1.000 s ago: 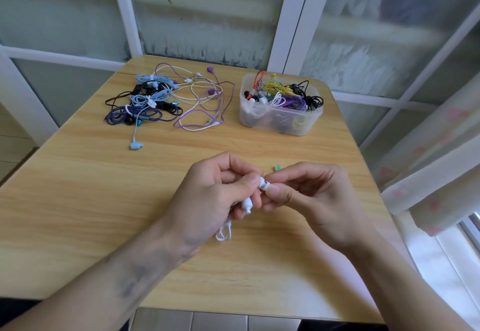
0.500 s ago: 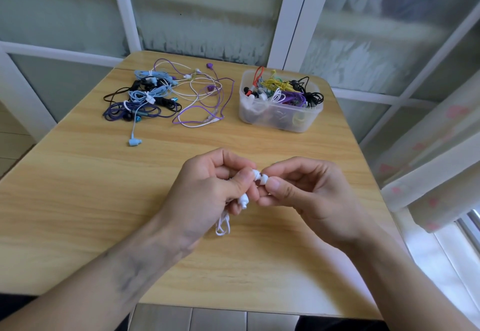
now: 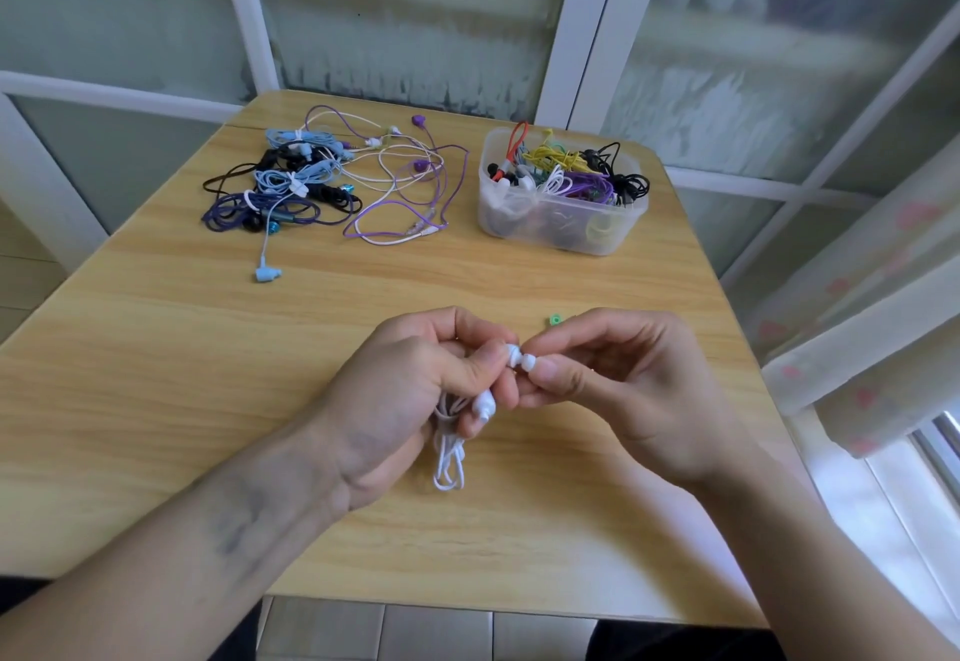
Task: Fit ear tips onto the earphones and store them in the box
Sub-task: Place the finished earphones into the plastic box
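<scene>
At far left a tangle of earphones (image 3: 306, 182) waits. Near centre, our left hand (image 3: 415, 390) pinches a white earbud (image 3: 511, 353), its cable bunched in the palm; our right hand (image 3: 618, 385) pinches a soft, light ear tip (image 3: 528, 362), seemingly half seated. We grip the stiff bud body. The box (image 3: 561, 193) sits far right, unobstructed.

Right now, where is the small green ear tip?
In the head view the green ear tip lies on the table, just beyond the right hand, nearer than the plastic box.
</scene>
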Available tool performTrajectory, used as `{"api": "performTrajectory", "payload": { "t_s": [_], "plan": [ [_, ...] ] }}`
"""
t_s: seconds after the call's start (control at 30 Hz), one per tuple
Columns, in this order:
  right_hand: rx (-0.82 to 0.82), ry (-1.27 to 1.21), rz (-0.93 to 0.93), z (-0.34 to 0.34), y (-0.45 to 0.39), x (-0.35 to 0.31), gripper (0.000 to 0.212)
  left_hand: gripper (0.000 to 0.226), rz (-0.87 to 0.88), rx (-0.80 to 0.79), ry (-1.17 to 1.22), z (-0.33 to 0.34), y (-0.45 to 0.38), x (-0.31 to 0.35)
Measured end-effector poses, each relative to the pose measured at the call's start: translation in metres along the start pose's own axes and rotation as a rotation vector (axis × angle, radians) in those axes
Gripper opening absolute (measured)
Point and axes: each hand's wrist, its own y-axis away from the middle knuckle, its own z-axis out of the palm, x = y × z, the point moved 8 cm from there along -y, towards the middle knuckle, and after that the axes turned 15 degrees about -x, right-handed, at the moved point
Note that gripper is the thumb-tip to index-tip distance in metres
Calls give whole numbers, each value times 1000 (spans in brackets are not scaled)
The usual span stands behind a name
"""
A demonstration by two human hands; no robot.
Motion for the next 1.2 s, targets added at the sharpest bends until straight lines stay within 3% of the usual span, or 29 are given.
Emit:
{"api": "performTrajectory", "payload": {
  "t_s": [0.07,0.57,0.73,1.03,1.2],
  "plan": [
    [9,68,-10,0,1,-2,10,5,-19,2,-49,-1,0,-1],
    [221,109,-32,6,7,-3,10,10,186,253,-134,-15,4,4],
    [274,102,-35,6,8,-5,8,8,252,236,-208,-11,5,8],
    [199,-329,127,14,5,28,35,12,418,250,-482,-2,6,16],
    [240,-41,22,1,6,3,26,2,337,258,-307,-5,5,12]
  ]
}}
